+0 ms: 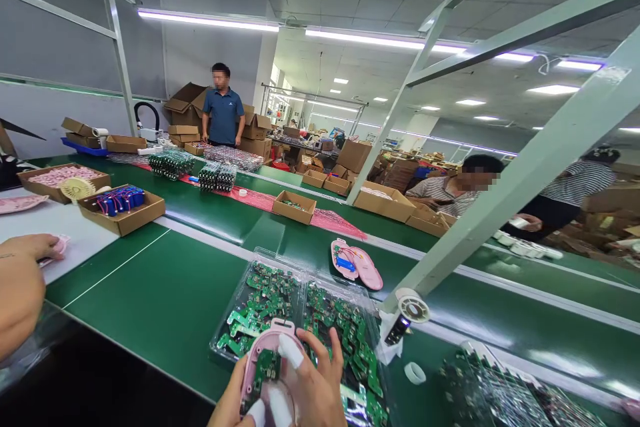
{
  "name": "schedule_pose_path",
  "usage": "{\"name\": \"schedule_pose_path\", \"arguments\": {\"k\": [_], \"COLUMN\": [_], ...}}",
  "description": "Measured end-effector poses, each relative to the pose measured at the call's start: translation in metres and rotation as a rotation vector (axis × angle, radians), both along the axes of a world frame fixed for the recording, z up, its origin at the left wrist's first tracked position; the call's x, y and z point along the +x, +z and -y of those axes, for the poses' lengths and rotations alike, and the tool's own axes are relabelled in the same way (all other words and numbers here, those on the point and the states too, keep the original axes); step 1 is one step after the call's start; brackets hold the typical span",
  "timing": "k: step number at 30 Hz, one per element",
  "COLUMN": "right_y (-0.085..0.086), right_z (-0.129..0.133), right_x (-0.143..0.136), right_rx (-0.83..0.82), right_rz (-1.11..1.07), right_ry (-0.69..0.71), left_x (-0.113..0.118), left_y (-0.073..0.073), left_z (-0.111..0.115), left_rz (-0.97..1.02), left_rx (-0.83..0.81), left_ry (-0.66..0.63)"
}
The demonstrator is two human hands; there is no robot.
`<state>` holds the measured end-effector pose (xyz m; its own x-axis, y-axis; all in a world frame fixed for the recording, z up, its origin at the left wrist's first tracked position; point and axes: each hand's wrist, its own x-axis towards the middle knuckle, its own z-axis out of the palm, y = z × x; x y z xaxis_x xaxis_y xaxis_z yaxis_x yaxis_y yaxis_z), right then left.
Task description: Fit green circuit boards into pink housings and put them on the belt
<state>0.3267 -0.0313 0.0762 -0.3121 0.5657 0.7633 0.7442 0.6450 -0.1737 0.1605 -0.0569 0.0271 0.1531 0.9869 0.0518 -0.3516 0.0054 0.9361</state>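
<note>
My two hands meet at the bottom middle around a pink fan shell (265, 353) with a green circuit board seated inside it. My left hand (231, 403) supports the shell from below left, its thumb in a white finger cot. My right hand (315, 383) grips the right side, with a cotted fingertip resting on the shell's rim. Just beyond lies a clear plastic tray (226, 323) filled with several green circuit boards (260, 300).
Another pink shell (357, 265) lies on the green conveyor belt (165, 293). Nearby are a small white fan (413, 308) and a tape roll (415, 372). A co-worker's arm (20, 293) is at the left. Cardboard boxes (123, 207) hold blue cells. Other people work beyond the belt.
</note>
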Motion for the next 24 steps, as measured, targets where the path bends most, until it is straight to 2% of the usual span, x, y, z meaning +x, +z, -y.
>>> {"name": "schedule_pose_path", "arguments": {"k": [2,5,11,13,15,20,22,24], "right_y": [-0.002,-0.003,0.007,0.006,0.0,-0.025,-0.029,-0.029], "right_z": [0.0,-0.001,-0.006,-0.007,-0.006,0.004,0.009,0.014], "right_x": [0.005,0.009,0.003,0.003,0.004,0.013,0.014,0.012], "right_rx": [-0.031,-0.041,0.066,0.108,0.071,-0.121,-0.18,-0.221], "right_rz": [-0.032,-0.051,0.023,0.071,0.072,-0.052,-0.066,-0.069], "right_ry": [-0.01,-0.008,0.027,0.116,0.13,-0.223,-0.251,-0.202], "left_x": [0.008,0.015,0.016,0.017,0.019,0.021,0.021,0.022], "left_y": [0.001,0.006,0.029,0.032,0.03,0.029,0.034,0.04], "left_z": [-0.001,0.0,-0.004,-0.008,-0.013,-0.017,-0.014,-0.009], "left_rz": [0.182,0.299,0.207,0.173,0.184,0.27,0.269,0.238], "left_rx": [-0.017,-0.076,-0.141,-0.174,-0.22,-0.331,-0.347,-0.339], "left_ry": [0.021,0.074,0.097,0.151,0.221,0.366,0.394,0.38]}}
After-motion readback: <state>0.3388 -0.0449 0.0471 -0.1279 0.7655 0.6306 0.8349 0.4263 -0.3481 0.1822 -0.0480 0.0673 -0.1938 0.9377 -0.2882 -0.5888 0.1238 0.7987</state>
